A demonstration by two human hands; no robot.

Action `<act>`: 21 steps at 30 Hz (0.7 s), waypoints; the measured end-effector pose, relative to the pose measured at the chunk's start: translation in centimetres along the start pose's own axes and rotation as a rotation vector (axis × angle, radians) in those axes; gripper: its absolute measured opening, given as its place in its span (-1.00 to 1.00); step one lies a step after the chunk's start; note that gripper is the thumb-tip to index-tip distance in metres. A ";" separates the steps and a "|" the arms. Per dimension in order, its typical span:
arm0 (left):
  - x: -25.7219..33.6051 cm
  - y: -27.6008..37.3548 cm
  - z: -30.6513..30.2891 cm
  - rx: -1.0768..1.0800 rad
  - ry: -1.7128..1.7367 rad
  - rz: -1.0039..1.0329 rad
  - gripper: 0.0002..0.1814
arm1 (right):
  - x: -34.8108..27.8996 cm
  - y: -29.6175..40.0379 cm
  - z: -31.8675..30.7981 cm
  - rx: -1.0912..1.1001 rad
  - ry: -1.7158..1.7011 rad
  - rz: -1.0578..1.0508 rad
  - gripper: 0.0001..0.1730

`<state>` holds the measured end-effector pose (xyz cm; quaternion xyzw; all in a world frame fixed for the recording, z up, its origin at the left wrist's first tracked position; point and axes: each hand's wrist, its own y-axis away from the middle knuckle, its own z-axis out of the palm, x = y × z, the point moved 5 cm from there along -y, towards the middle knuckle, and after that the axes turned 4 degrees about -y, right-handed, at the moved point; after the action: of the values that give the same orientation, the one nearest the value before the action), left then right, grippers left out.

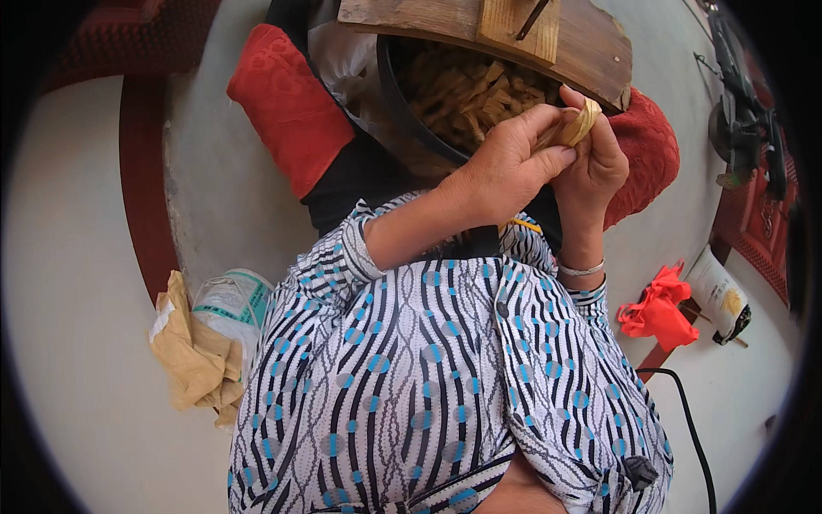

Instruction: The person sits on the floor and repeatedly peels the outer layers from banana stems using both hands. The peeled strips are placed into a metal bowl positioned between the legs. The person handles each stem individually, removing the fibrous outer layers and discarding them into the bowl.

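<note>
My left hand (504, 160) reaches across from the left and pinches a twisted pale-yellow strip (581, 123) between thumb and fingers. My right hand (597, 164), with a bracelet on its wrist, grips the same strip from the other side. The strip loops over the right fingers; its material is not clear. Both hands are over the near right edge of a dark round tub (420, 122). Inside the tub lie many folded tan strips (481, 96). A wooden board (424, 16) lies across the tub's far side, with a smaller wood block (507, 26) and a metal spike (532, 19) on it.
Red cloth covers (289, 109) are on my knees. To the left, crumpled tan paper (186, 353) lies against a white bucket (234, 299). On the right are a red plastic bag (661, 308), a white printed packet (718, 292) and a black cable (690, 417).
</note>
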<state>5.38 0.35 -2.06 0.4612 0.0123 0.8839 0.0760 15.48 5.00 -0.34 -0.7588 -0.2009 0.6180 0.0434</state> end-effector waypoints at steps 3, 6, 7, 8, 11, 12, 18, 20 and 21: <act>-0.9 0.6 -1.0 0.062 0.001 -0.091 -0.75 | 0.5 0.3 0.1 -0.078 0.204 -0.060 -0.83; -0.3 1.2 -2.6 0.011 -0.161 -0.173 -0.82 | -0.2 0.3 0.9 -0.190 0.402 -0.164 -0.85; -0.6 1.5 -3.2 0.006 -0.132 -0.191 -0.84 | -0.2 0.2 1.3 -0.226 0.422 -0.195 -0.87; -1.2 1.7 -3.8 0.000 -0.103 -0.211 -0.86 | -0.1 0.0 1.7 -0.260 0.443 -0.224 -0.89; -0.3 1.8 -4.5 0.140 -0.529 -0.021 -0.91 | -0.2 -0.2 2.6 -0.341 0.572 -0.215 -0.94; 0.8 2.2 -4.6 0.197 -0.859 0.149 -0.89 | 0.0 -0.2 2.7 -0.362 0.607 -0.195 -0.93; 2.3 3.3 -3.7 0.313 -1.470 0.709 -0.65 | 3.6 2.1 2.7 -0.431 -0.181 0.502 -0.64; 2.3 3.4 -3.6 0.300 -1.386 0.734 -0.62 | 4.3 3.0 3.2 -0.403 -0.512 0.671 -0.63; 2.3 3.4 -3.5 0.295 -1.348 0.741 -0.60 | 4.3 3.3 3.7 -0.390 -0.684 0.753 -0.62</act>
<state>0.81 -2.49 -1.90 0.8778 -0.0739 0.3702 -0.2947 13.47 2.88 -6.16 -0.5278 -0.0291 0.7538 -0.3904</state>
